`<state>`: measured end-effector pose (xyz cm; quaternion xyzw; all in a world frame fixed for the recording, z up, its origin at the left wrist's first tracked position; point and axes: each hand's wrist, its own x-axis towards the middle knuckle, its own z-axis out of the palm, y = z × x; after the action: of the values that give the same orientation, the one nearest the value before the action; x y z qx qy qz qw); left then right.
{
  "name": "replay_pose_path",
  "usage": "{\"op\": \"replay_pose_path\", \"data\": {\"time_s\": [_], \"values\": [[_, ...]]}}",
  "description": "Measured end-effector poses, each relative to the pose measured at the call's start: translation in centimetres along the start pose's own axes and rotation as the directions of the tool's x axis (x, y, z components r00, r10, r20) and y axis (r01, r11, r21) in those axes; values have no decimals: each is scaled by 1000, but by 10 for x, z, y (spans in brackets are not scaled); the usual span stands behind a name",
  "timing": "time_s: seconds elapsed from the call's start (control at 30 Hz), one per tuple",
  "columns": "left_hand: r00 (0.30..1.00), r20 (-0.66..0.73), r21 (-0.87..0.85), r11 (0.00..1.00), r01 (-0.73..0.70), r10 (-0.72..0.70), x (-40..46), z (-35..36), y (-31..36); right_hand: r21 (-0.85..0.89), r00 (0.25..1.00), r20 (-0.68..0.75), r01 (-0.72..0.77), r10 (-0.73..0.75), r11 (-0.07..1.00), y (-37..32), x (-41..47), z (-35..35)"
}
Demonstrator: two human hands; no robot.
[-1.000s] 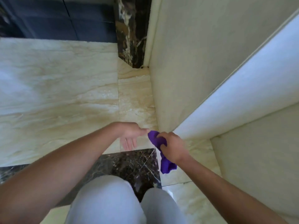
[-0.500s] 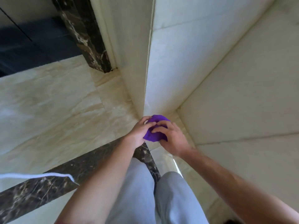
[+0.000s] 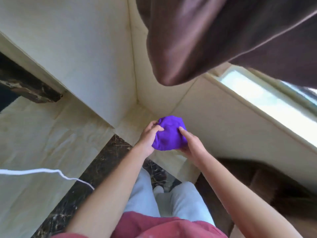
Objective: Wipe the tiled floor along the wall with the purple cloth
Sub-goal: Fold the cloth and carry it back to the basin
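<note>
The purple cloth (image 3: pixel 169 133) is bunched into a ball, held in the air in front of me above the floor. My left hand (image 3: pixel 148 138) grips its left side with fingers curled over the top. My right hand (image 3: pixel 190 145) cups it from the right and below. Beneath the cloth lies the cream tiled floor (image 3: pixel 51 138) where it meets the cream wall (image 3: pixel 82 54) at an inner corner (image 3: pixel 137 102). A dark marble strip (image 3: pixel 103 162) crosses the floor under my arms.
A brown curtain (image 3: pixel 214 35) hangs down at the top right, close to the camera. A bright window (image 3: pixel 267 103) runs along the right wall. A white cord (image 3: pixel 51 171) crosses the floor at left. A dark marble door frame (image 3: pixel 29 90) stands at far left. My legs are below.
The view has swung right and the curtain and window have come into sight. Both hands have closed on the cloth and bunched it into a ball, from a one-handed hold a second ago.
</note>
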<state>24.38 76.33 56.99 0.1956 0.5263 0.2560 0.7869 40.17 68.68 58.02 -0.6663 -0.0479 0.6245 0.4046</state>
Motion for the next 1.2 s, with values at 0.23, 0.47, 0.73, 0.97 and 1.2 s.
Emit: {"op": "replay_pose_path", "data": {"time_s": [0.23,0.47,0.73,0.97,1.2], "values": [[989,114,177,981,77,-98,-67,86,-45,206,984,-142,132,-104,970,6,-89,-84],[952,248,370,926,78,-180,-122,140,-81,455,966,-201,237,-160,859,37,-164,-144],[794,446,671,741,9,-413,-160,172,-140,661,903,-415,385,-115,644,118,-233,-179],[624,502,843,499,-200,-599,-181,153,-214,685,812,-579,439,68,581,236,-283,-176],[483,449,863,225,-452,-752,-210,92,-263,693,690,-691,547,215,471,339,-314,-84]]}}
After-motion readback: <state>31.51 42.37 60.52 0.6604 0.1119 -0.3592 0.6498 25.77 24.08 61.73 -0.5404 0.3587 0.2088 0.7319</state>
